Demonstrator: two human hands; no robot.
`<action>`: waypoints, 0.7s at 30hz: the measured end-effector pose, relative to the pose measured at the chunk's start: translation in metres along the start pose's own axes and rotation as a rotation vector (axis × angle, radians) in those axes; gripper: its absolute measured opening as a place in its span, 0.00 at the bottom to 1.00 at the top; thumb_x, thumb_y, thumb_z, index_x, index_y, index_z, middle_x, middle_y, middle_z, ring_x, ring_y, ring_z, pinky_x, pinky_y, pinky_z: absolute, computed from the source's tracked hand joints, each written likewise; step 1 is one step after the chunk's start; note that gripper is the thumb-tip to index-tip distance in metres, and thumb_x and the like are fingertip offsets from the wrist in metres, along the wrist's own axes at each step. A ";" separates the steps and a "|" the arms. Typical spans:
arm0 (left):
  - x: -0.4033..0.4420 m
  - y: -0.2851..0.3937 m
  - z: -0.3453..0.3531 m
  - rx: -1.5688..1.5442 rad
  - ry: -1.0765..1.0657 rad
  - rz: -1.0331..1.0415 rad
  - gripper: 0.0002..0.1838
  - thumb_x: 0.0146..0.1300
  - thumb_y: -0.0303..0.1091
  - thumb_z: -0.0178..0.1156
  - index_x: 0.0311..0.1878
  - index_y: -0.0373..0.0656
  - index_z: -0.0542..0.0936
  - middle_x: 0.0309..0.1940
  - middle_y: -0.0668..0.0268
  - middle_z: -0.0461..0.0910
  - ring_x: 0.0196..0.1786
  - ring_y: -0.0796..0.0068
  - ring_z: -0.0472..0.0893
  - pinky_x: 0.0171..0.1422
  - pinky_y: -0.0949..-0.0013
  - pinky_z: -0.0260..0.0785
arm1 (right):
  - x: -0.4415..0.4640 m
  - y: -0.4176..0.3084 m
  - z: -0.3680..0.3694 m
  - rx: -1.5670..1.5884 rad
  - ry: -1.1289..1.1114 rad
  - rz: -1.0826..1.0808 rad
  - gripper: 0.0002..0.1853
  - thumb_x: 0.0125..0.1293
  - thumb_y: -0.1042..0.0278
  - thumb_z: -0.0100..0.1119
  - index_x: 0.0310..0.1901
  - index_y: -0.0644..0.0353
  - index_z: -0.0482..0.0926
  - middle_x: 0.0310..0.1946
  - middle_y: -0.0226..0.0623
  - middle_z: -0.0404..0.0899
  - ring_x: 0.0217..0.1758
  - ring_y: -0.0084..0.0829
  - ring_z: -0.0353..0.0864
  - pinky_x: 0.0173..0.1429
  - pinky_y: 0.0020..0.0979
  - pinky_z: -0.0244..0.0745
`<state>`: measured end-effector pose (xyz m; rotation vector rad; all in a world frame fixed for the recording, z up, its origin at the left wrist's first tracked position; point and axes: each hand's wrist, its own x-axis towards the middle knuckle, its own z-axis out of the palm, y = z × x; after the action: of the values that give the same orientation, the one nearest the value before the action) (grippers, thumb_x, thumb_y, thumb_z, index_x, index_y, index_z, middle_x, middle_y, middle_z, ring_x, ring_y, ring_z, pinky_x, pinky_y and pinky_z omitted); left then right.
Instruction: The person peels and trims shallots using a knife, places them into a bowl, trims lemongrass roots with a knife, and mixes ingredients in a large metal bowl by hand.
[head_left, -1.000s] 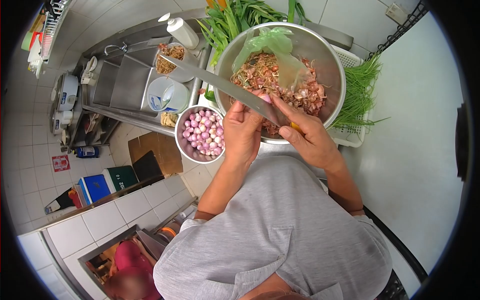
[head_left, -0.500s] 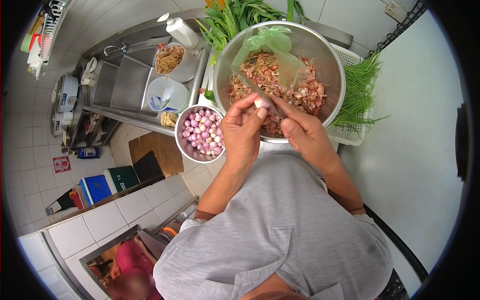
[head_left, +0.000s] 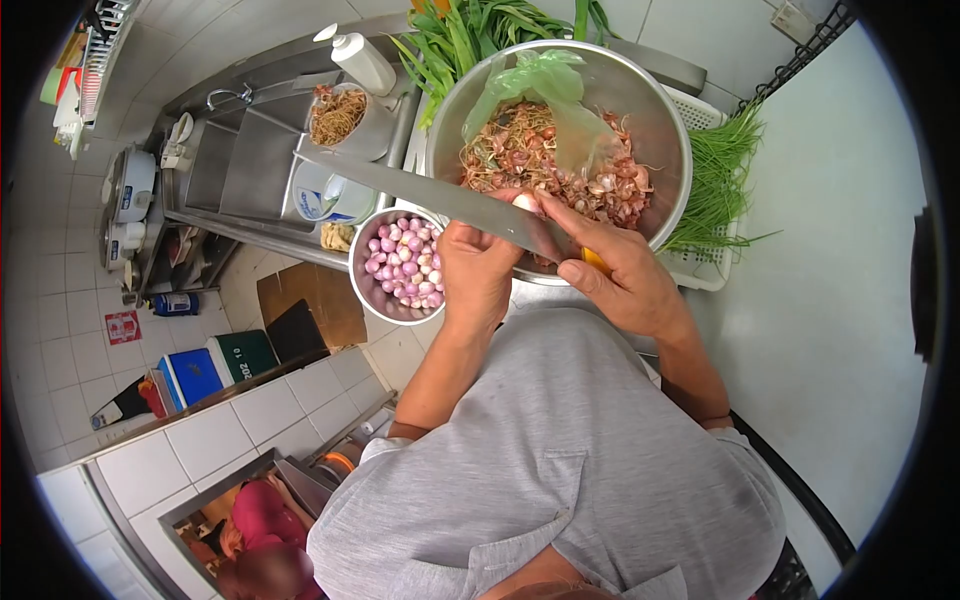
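Note:
My right hand is closed on the yellow handle of a large knife. Its broad blade points left, passing in front of my left hand and above the small bowl. Pinched in my left hand is a pale shallot, right beside the blade; part of those fingers is hidden behind the steel. Beneath both hands stands a wide metal bowl with shallot skins and roots and a green plastic bag. To the left, a smaller metal bowl is filled with peeled pink shallots.
A steel sink lies left, with a white tub of roots, a clear container and a pump bottle. Green leaves sit behind the bowl; chives fill a white basket right. Another person is lower left.
The knife has swung from pointing up over the wide bowl to pointing left, its blade face now showing. My left hand has turned slightly, still pinching the shallot.

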<state>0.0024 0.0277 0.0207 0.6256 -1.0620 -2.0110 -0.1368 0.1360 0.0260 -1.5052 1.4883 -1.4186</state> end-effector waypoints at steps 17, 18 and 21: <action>-0.001 -0.009 -0.016 0.099 -0.023 0.117 0.18 0.60 0.12 0.59 0.54 0.31 0.78 0.46 0.63 0.84 0.49 0.77 0.83 0.54 0.76 0.76 | -0.001 0.004 -0.005 0.090 -0.053 0.185 0.31 0.74 0.57 0.58 0.72 0.67 0.66 0.39 0.42 0.82 0.37 0.21 0.78 0.44 0.26 0.73; 0.000 -0.008 -0.017 0.093 -0.032 0.118 0.18 0.60 0.12 0.59 0.54 0.31 0.78 0.47 0.63 0.84 0.50 0.77 0.83 0.54 0.75 0.76 | -0.001 0.004 -0.005 0.081 -0.044 0.139 0.31 0.73 0.57 0.59 0.72 0.66 0.66 0.40 0.43 0.82 0.36 0.24 0.79 0.44 0.28 0.74; -0.002 -0.007 -0.013 0.121 0.001 0.121 0.19 0.60 0.14 0.61 0.55 0.32 0.79 0.47 0.62 0.84 0.49 0.77 0.83 0.54 0.74 0.77 | 0.001 0.003 -0.003 0.043 -0.012 0.036 0.32 0.73 0.58 0.59 0.72 0.65 0.66 0.40 0.44 0.83 0.35 0.29 0.80 0.43 0.30 0.75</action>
<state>0.0098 0.0256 0.0080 0.6105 -1.1995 -1.8529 -0.1409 0.1355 0.0246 -1.4511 1.4619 -1.4094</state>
